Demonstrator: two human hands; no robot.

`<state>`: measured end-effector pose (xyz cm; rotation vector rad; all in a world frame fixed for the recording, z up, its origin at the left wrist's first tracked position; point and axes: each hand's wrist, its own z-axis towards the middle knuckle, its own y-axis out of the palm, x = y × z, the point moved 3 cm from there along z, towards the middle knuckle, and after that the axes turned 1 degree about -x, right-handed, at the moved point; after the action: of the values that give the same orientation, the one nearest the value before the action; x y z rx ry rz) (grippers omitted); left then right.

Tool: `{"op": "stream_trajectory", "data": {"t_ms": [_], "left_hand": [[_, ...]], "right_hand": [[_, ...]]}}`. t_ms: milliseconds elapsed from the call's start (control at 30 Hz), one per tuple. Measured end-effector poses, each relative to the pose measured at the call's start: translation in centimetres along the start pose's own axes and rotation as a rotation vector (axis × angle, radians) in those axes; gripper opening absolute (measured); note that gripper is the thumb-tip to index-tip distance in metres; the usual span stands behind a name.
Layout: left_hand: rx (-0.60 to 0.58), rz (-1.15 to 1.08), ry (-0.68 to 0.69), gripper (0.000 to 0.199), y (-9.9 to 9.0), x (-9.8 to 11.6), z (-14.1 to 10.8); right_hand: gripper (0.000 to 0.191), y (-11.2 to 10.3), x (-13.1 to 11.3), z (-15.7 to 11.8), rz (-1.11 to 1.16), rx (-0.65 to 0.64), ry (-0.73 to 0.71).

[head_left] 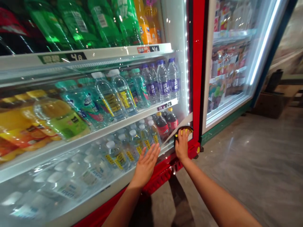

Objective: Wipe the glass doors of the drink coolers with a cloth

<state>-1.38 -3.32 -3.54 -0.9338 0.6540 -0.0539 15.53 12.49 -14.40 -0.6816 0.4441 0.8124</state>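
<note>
A string of small white light points runs just left of the tall red metal fridge frame, brightening everything beside it. Right of the frame, a long white tube light glares nearly to pure white. The smooth grey floor on that side is dimmer, with a soft sheen; dark shadows fall below the frame. Upper left of it, sparkling glints dot the green plastic bottles. Far lower left, white-capped clear bottles blur into haze, stretched by wide-angle distortion. Below the frame's left side, the bare left hand looks moderately lit and slightly soft.
</note>
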Motion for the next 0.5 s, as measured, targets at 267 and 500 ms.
{"op": "stream_trajectory", "data": {"t_ms": [267,500], "left_hand": [[0.015,0.052,-0.043,0.063,-1.1,-0.7,-2.8],[-0.022,0.099,-0.179,0.077,-2.3,-2.3,-6.9]], "right_hand": [[0.07,-0.5,0.7,-3.1,-0.109,-0.258,-0.294],[0.072,0.2,-3.3,-0.9,-0.024,-0.043,-0.18]]}}
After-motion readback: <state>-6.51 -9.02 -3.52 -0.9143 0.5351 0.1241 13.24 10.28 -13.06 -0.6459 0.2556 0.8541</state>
